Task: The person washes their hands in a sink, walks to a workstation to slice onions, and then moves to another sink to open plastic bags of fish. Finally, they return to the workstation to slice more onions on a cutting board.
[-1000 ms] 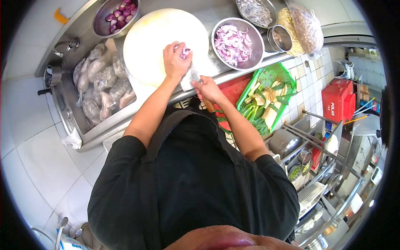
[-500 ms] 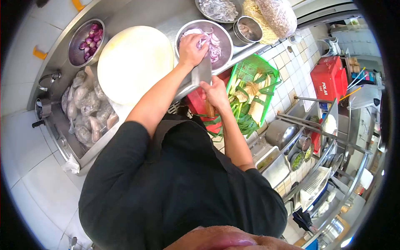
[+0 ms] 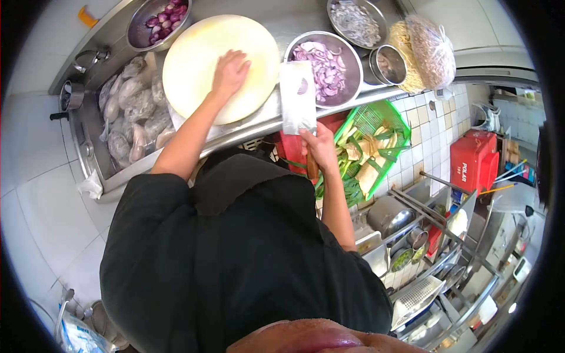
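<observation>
My left hand (image 3: 231,72) is over the round pale cutting board (image 3: 194,70), fingers extended, holding nothing. My right hand (image 3: 319,146) grips the wooden handle of a cleaver (image 3: 292,109). The wide blade is at the near left rim of a metal bowl (image 3: 357,62), and a piece of onion sticks to it. Sliced purple onions (image 3: 326,67) fill much of that bowl. Behind the board to the left, a second bowl (image 3: 134,38) holds whole peeled purple onions (image 3: 168,22).
Plastic-wrapped bags (image 3: 141,106) lie in the sink at left. A bowl of greyish strips (image 3: 356,23), a metal pot (image 3: 391,66) and bagged noodles (image 3: 432,50) stand at right. Below the counter edge is a green basket (image 3: 400,120) of leafy vegetables; metal racks (image 3: 435,217) are at right.
My left hand has left the sliced onions in the bowl and moved left over the board. The cleaver is still in my right hand, its blade now turned flat to view. The camera view has shifted.
</observation>
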